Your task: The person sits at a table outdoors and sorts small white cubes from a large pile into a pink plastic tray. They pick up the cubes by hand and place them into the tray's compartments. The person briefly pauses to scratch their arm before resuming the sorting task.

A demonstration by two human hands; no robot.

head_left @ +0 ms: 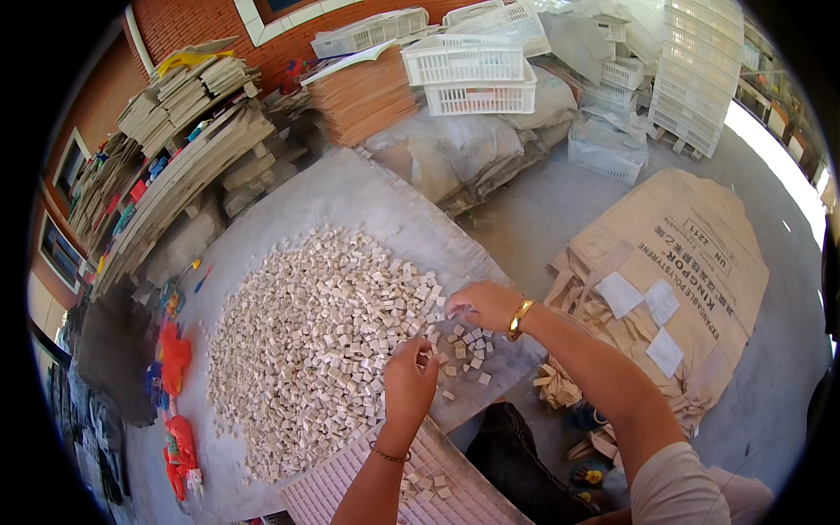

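Observation:
A broad heap of small whitish square blocks (315,324) covers much of the grey table (341,188). My left hand (411,378) is at the heap's right edge, its fingers curled and the thumb near the index finger; what lies between them is too small to make out. Just beyond it and to the right, my right hand (486,306) has bent fingers drawn together over the blocks, their tips partly hidden. Between and below the hands lies a thinner scatter of loose blocks (475,346). Under my left forearm is a pink gridded tray (350,472) with several blocks on it.
A tan woven sack (691,254) lies on the floor to the right, with white sheets (663,352) on it. White plastic crates (472,61) stand on covered bundles (455,149) at the back. Stacked boards (201,157) and red bags (178,451) are on the left.

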